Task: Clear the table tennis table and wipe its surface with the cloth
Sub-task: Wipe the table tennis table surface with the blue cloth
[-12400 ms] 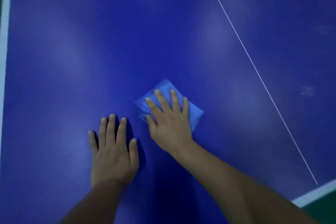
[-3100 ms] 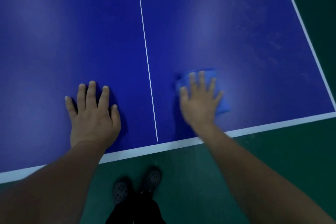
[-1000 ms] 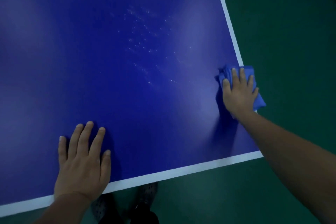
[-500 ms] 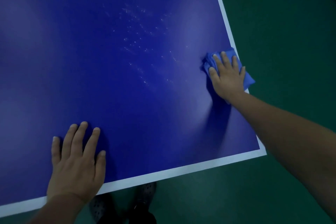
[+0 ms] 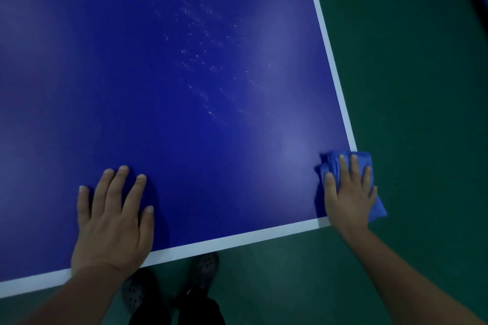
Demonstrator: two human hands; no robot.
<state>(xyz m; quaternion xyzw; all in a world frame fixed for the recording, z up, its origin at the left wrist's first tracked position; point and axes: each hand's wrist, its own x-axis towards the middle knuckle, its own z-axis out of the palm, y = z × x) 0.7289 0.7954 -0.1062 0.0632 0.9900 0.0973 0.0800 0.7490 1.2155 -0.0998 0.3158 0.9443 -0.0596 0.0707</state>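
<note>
Nearest the camera, 2 dark perforated shoes (image 5: pixel 169 282) stand on the green floor (image 5: pixel 409 87) just under the table's near edge.

The left hand (image 5: pixel 112 221) lies flat on the table tennis table (image 5: pixel 158 113) beside the white end line (image 5: pixel 237 239), fingers straight and slightly spread, holding nothing; it appears to serve as a brace.

The right hand (image 5: pixel 348 192) presses the folded blue cloth (image 5: pixel 377 208) onto the near right corner, fingers straight and a little apart, thumb out to the left. Part of the cloth overhangs the side edge above the floor.

Beyond, mid-surface, a scatter of pale specks (image 5: pixel 200 60) remains on the blue top. No loose items show on the visible part.

Risk, as judged: with the cloth partly off the corner, an outward stroke could drag it off the edge and drop it. The specks would be left behind if the strokes stay along the border.
</note>
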